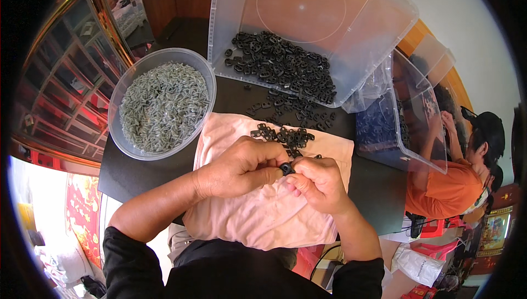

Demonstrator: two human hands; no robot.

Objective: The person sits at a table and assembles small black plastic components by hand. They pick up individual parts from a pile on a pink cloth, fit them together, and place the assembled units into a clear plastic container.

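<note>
Fingers (271, 175) pinched tight, left hand (241, 166) and right hand (324, 182) on one black piece (286, 168), mid-frame: seemingly working it; steadiness needed next.

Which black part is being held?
The black part pinched between the left hand and right hand, above the pink cloth; the others lie loose beyond the hands.

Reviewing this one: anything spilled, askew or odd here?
Loose black pieces lie scattered on the dark table between the clear bin and the pink cloth, which looks like spillage, though it may be deliberate. The small grey parts sit inside their round tub, and no damage is visible.
</note>
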